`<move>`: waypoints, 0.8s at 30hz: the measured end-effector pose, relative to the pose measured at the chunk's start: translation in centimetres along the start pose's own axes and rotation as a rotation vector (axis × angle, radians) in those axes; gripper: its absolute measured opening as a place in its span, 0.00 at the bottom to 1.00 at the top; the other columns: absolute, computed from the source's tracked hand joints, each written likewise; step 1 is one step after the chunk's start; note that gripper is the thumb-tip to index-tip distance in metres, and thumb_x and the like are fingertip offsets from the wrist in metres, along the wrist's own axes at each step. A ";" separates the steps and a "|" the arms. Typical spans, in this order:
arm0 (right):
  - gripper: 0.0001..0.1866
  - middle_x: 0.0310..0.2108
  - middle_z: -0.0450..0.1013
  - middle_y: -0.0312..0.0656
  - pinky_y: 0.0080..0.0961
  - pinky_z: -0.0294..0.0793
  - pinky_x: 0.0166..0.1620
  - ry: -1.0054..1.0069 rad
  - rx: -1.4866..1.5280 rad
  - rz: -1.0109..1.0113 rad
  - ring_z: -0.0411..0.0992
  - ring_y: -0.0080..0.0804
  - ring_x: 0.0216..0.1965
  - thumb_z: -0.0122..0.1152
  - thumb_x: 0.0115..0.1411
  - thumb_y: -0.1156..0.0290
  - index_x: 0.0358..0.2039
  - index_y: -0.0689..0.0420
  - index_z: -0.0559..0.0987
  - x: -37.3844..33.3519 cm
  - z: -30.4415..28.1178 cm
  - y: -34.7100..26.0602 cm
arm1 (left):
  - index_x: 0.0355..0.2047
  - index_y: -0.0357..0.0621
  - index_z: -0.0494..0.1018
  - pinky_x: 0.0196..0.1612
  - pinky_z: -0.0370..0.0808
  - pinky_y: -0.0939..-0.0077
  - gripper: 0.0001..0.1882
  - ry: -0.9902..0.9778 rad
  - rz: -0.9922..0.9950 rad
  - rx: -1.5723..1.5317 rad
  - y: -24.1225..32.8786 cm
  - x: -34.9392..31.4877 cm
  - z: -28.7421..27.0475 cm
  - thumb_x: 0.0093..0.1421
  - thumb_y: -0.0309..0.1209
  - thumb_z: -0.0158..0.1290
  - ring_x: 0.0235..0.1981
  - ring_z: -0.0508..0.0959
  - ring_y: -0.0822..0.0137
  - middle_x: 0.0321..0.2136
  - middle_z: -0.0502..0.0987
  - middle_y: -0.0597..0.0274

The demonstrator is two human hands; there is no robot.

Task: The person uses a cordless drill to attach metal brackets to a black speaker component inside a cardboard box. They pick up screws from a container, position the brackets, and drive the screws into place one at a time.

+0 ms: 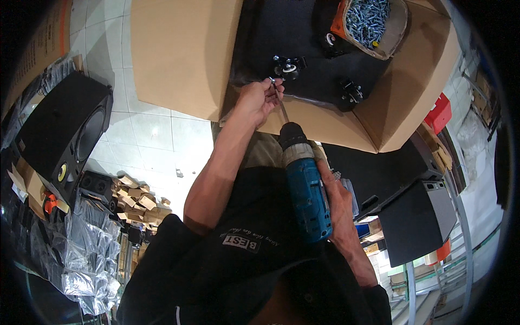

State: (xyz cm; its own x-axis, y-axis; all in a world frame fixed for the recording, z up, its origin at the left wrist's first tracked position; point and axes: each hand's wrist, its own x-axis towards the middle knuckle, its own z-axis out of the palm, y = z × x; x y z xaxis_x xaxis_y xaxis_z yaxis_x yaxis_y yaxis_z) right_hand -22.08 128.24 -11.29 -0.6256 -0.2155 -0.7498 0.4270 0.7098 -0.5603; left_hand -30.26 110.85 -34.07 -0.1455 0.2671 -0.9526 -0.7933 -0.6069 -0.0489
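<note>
My right hand (337,200) grips a blue cordless drill (307,197) whose long bit (283,110) points up and away from me. My left hand (259,102) is closed at the bit's far end, pinching a small silver bolt (272,80) by the bit's tip. Just beyond those fingers is a black caster (290,67) with a pale wheel rim, on a black panel (254,43). A second caster (352,93) sits to the right and a third (330,40) farther off. The open cardboard box (336,127) surrounds the panel.
A container of loose silver bolts (368,24) stands on the panel at the far right. The box's wide flap (181,54) spreads left over the tiled floor (154,132). Black speaker cabinets (59,119) stand left, with cardboard scraps (135,197) nearby; another black cabinet (417,222) is right.
</note>
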 end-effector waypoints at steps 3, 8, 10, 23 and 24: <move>0.48 0.40 0.75 0.54 0.47 0.79 0.46 0.008 0.024 0.007 0.78 0.50 0.38 0.68 0.52 0.65 0.69 0.42 0.51 0.3 0.1 -0.3 | 0.44 0.32 0.69 0.38 0.77 0.73 0.12 0.024 -0.002 -0.018 0.1 0.2 0.1 0.70 0.29 0.42 0.34 0.76 0.67 0.38 0.77 0.54; 0.47 0.40 0.75 0.55 0.46 0.80 0.44 -0.010 0.008 0.021 0.78 0.50 0.37 0.67 0.53 0.62 0.69 0.42 0.52 1.1 -0.1 -0.8 | 0.42 0.35 0.71 0.37 0.75 0.71 0.12 0.069 -0.003 -0.064 0.0 1.0 0.2 0.70 0.30 0.40 0.32 0.75 0.67 0.35 0.77 0.55; 0.47 0.40 0.74 0.56 0.46 0.80 0.43 -0.007 -0.020 0.027 0.78 0.50 0.37 0.67 0.53 0.61 0.69 0.43 0.52 1.3 -0.1 -1.4 | 0.41 0.36 0.71 0.36 0.75 0.71 0.13 0.059 -0.025 -0.074 -0.2 1.6 -0.2 0.71 0.31 0.39 0.31 0.75 0.67 0.34 0.77 0.56; 0.49 0.40 0.75 0.58 0.48 0.80 0.45 -0.054 0.018 0.115 0.78 0.54 0.39 0.69 0.50 0.61 0.69 0.44 0.51 2.5 -0.7 -3.1 | 0.40 0.37 0.71 0.36 0.74 0.70 0.12 0.027 -0.027 -0.071 -0.5 2.4 -0.8 0.70 0.31 0.40 0.31 0.74 0.67 0.33 0.76 0.58; 0.49 0.41 0.75 0.58 0.47 0.80 0.45 -0.057 0.026 0.123 0.78 0.54 0.40 0.69 0.50 0.61 0.69 0.44 0.51 2.7 -0.9 -3.4 | 0.40 0.38 0.71 0.36 0.74 0.70 0.11 0.031 -0.026 -0.069 -0.5 2.3 -0.8 0.70 0.31 0.40 0.31 0.74 0.67 0.33 0.76 0.59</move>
State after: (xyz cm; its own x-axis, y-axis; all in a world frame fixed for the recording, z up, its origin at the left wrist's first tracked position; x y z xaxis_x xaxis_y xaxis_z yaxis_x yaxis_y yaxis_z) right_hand -25.84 125.80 -11.10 -0.5299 -0.1662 -0.8317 0.5155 0.7155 -0.4714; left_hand -29.74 111.21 -36.50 -0.1063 0.2609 -0.9595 -0.7537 -0.6506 -0.0934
